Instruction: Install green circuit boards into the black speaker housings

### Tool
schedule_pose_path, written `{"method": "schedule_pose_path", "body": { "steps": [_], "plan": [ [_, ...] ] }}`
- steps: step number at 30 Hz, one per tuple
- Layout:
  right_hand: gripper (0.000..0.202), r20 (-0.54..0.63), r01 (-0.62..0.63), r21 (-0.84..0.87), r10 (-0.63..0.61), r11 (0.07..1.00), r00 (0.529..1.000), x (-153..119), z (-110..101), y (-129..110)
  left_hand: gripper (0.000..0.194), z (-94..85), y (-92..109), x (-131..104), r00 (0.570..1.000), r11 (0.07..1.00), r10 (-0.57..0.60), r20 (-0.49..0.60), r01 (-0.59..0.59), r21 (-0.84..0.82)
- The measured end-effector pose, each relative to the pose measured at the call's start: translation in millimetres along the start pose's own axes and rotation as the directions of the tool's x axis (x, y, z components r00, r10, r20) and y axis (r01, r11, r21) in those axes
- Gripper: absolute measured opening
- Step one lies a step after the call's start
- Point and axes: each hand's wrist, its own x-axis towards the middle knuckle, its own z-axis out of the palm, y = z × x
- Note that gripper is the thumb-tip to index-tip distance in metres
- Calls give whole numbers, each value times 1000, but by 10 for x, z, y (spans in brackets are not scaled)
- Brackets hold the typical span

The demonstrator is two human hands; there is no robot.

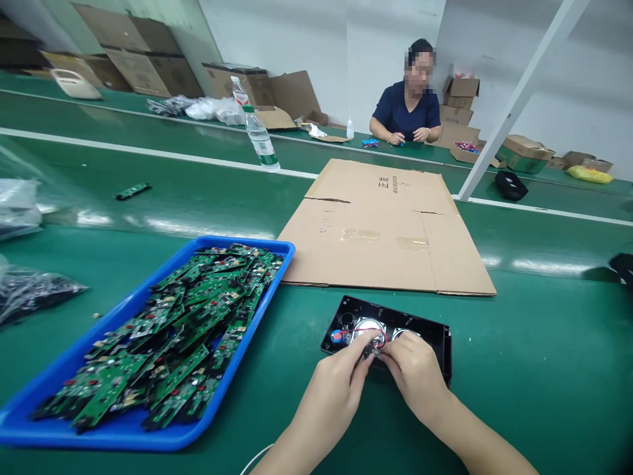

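A black speaker housing [430, 333] with two round silver speakers lies on the green table in front of me. My left hand [346, 369] and my right hand [413, 369] meet over its near edge. Between the fingertips of my left hand is a small dark part [372, 348], too small to make out clearly. Red wires [363, 330] run to it across the left speaker. The fingers of my right hand are pinched together at the same part and the wires. Near the housing's left end sits a blue and red piece [337, 336].
A blue tray [247, 349] heaped with green circuit boards stands at the left. Beyond the housing lies a flat cardboard sheet [390, 264]. A water bottle [262, 142], plastic bags [30, 290] and a metal post [524, 99] are around. Across the bench sits a person [405, 115].
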Motion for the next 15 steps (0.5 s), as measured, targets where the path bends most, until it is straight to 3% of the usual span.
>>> {"method": "schedule_pose_path", "body": {
  "steps": [5, 15],
  "plan": [
    [24, 31, -88, 21, 87, 996, 996, 20, -16, -17, 32, -23, -36, 6, 999, 999, 33, -2, -33, -40],
    [28, 70, 1, 3, -1, 1000, 998, 87, -48, -32, 37, -15, -72, -9, 983, 981, 178, -45, -181, -69]
  ]
}}
